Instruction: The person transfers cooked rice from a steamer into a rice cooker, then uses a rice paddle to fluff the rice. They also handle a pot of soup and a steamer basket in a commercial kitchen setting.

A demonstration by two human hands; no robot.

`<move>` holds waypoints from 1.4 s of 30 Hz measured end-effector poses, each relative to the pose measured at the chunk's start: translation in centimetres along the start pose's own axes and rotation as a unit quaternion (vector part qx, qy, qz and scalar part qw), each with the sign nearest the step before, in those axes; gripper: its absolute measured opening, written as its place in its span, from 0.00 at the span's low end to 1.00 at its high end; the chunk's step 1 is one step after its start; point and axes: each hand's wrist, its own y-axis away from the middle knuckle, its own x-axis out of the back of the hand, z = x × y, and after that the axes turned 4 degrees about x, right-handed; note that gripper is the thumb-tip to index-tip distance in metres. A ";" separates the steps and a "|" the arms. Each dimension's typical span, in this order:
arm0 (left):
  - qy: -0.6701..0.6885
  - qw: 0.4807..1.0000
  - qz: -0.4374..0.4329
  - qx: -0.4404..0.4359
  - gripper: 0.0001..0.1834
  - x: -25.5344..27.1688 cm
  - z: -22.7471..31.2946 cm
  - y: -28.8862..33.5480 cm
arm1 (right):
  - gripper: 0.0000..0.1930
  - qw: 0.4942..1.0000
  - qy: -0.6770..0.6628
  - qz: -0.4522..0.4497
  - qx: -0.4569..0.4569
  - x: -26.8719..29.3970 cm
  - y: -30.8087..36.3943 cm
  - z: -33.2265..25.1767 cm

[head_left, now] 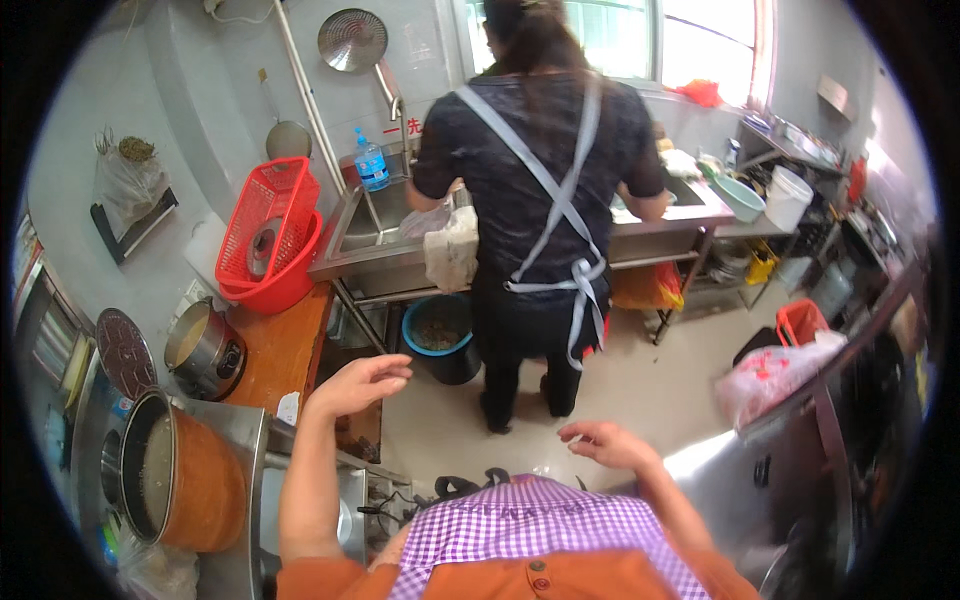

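My left hand [360,384] is raised in front of me with its fingers stretched out and nothing in it. The wooden table [290,345] lies closest to it, just behind and to the left. My right hand [607,444] hovers lower, over the tiled floor, fingers loosely extended and also holding nothing. Below and between the hands shows my purple checked apron [535,520]. A co-worker [535,190] in a dark shirt with grey apron straps stands ahead, back turned, at the steel sink [375,225]; that person's hands are mostly hidden.
Red baskets [268,230] and an electric cooker [207,345] stand on the wooden table. Nearer is a large pot [200,480]. Under the sink sits a dark bucket [440,345] with a blue rim. A pink plastic bag [775,380] and steel surface [750,480] are at right.
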 end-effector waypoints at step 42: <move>0.397 0.915 -0.042 -0.061 0.23 25.4 -1.6 -68.7 | 0.23 0.741 -0.539 0.401 -0.002 41.5 -85.1 14.8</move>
